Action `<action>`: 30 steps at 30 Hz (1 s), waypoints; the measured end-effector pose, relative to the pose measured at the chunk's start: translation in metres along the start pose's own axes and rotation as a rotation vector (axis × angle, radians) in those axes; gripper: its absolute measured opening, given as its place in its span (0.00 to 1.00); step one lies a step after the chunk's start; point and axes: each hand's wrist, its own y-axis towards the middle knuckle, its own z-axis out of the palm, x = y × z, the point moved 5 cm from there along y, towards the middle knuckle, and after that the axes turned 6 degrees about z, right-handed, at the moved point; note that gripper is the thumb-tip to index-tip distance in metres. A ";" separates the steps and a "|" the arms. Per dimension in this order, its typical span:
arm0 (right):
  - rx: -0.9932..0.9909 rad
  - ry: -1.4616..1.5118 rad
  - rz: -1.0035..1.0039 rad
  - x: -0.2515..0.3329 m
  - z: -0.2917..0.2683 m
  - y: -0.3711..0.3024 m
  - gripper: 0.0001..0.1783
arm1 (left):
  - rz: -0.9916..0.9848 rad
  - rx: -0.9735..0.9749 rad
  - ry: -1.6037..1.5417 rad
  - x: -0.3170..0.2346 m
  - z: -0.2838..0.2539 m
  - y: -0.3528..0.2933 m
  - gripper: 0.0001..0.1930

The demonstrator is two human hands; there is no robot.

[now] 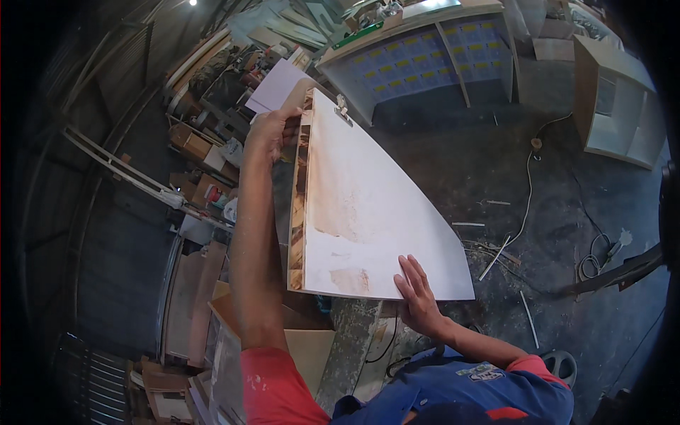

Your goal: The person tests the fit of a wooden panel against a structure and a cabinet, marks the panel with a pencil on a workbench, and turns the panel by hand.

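Observation:
A large white panel (pixel 386 205) is held up in front of me, slanting away from my body. Bare, rough wood shows along its thick left edge (pixel 300 205), and brownish smears mark the white face. A small metal fitting like a hinge (pixel 343 113) sits near the far end. Toward that far end, my left hand (pixel 271 134) is closed round the left edge, arm stretched out. My right hand (pixel 419 296) grips the near edge, its fingers lying on the white face. The panel's underside is hidden.
An open-fronted cabinet (pixel 418 64) stands beyond the panel, with another pale cabinet (pixel 616 106) at far right. Wood strips (pixel 494 258) and a cable (pixel 528 205) lie on the dark floor. Boxes and boards (pixel 195 145) crowd the left; a wooden box (pixel 308 343) is below the panel.

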 end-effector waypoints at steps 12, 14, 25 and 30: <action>-0.002 -0.012 -0.003 -0.001 -0.005 0.001 0.45 | 0.079 -0.104 0.148 -0.004 0.013 -0.007 0.13; -0.009 -0.007 -0.003 0.001 -0.007 0.002 0.45 | 0.057 -0.102 0.079 -0.001 0.011 -0.006 0.13; 0.019 -0.018 0.010 0.001 -0.006 0.003 0.45 | 0.064 -0.129 0.164 -0.005 0.014 0.007 0.15; 0.016 -0.003 -0.002 0.002 -0.004 0.004 0.45 | 0.117 -0.145 0.232 -0.003 0.010 0.003 0.16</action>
